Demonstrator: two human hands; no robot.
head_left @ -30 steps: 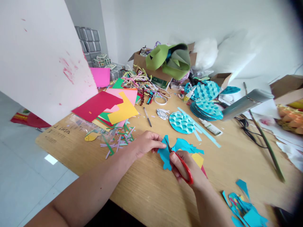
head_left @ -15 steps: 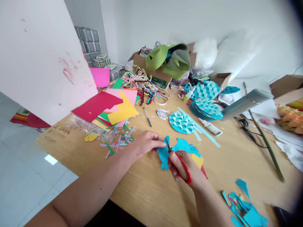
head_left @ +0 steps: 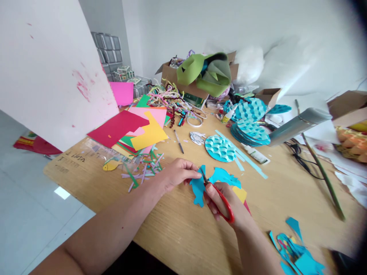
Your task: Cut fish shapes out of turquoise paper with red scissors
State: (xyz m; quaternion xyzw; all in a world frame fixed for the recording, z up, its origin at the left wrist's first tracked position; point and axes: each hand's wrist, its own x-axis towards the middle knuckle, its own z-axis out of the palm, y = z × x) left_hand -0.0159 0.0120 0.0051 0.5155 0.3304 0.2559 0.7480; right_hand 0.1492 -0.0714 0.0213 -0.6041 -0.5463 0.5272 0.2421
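My left hand (head_left: 178, 173) pinches the left edge of a blue paper cut-out (head_left: 198, 188) just above the wooden table (head_left: 183, 233). My right hand (head_left: 226, 206) grips red-handled scissors (head_left: 220, 198), whose blades reach into the blue paper near my left fingertips. More of the blue shape (head_left: 225, 176) spreads to the right behind the scissors, over a yellow scrap (head_left: 240, 193) and a red scrap.
Coloured paper sheets (head_left: 134, 130) and paper strips (head_left: 143, 170) lie at left beside a white board (head_left: 48, 68). Blue scalloped discs (head_left: 220, 148), a glue tube (head_left: 258, 154), a pencil (head_left: 178, 141), a grey flask (head_left: 298, 124), a green stick (head_left: 323, 175) and blue offcuts (head_left: 295, 252) lie around.
The blue paper has turned slightly in my hands and the scissors have moved a little along the cut. My arms stay almost where they were.
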